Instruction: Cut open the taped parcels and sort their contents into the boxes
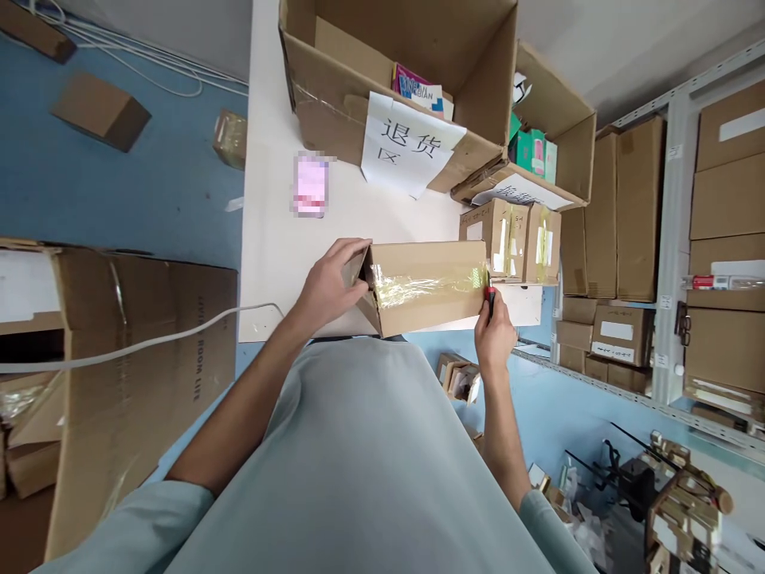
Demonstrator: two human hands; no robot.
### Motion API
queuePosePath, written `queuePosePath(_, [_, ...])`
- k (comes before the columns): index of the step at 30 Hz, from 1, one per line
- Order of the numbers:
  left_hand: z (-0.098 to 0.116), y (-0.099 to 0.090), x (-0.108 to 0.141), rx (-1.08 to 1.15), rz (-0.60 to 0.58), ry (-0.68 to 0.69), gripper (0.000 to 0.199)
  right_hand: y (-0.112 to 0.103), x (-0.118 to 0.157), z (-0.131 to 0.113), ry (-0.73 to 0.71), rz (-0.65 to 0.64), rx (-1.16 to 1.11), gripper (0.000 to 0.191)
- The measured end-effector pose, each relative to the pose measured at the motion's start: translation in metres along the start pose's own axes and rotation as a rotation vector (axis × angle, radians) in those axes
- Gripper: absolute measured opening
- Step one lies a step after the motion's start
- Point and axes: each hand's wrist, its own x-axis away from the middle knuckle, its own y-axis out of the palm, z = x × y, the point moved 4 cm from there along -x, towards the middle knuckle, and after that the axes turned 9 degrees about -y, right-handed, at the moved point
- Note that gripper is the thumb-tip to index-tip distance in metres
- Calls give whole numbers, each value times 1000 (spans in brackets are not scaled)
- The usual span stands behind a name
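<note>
A long brown cardboard box [427, 267] lies near the front edge of the white table, with shiny clear tape along its top. My left hand [331, 279] grips its left end, fingers over the upper corner and thumb by the lower part of a flap that looks partly open. At the opposite end, my right hand [495, 331] is closed round a red and black box cutter [491, 296]. The cutter's tip is at the box's right edge, beside the tape end; whether the blade touches the cardboard is too small to tell.
Behind the box stand a large open carton [328, 119] with a paper sign and a smaller open carton [577, 167]. Two taped boxes [493, 227] sit at the right. A pixelated pink item [311, 185] lies on the table [268, 239]. A white cable [179, 339] crosses from the left.
</note>
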Motion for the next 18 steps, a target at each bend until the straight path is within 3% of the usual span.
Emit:
queuePosePath(5, [-5,-5,4,67,-139,10,73,4,3,6,-3,45,-42,55])
queuePosePath(7, [-3,-3,11,75,-138,-28,76,6,3,7,-18,67,-76,55])
queuePosePath(15, [14,32,38,-112,206,-86,81,11,7,-9,-59,120,-260,58])
queuePosePath(18, [8,31,36,-142,268,-58,78,11,5,-5,-44,109,-405,56])
